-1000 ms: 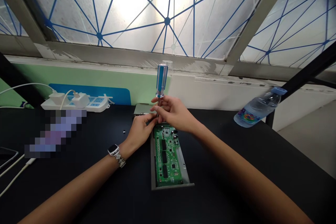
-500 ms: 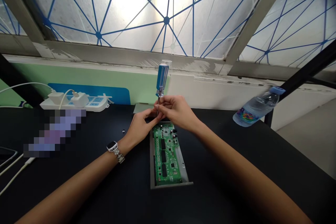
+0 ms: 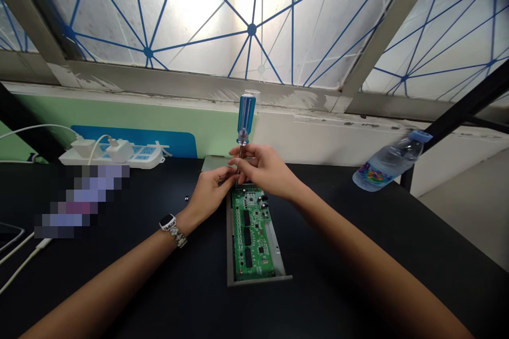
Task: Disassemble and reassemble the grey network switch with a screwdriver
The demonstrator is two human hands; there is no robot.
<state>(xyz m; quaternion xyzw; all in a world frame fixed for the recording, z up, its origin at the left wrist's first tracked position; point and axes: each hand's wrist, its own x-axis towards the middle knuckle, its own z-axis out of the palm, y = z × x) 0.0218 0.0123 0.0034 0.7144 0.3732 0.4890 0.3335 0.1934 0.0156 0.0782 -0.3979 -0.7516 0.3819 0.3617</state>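
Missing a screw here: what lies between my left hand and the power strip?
Head view: a small metal piece, likely a screw, on the black tabletop, then a pixelated patch nearer the power strip.

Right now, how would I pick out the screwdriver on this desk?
Find the black table, then the green circuit board lying in its grey metal tray. Just above the board's far end, the right hand pinches the screwdriver upright. Its clear, blue-striped handle stands above the hand, and it is the only tool in view.
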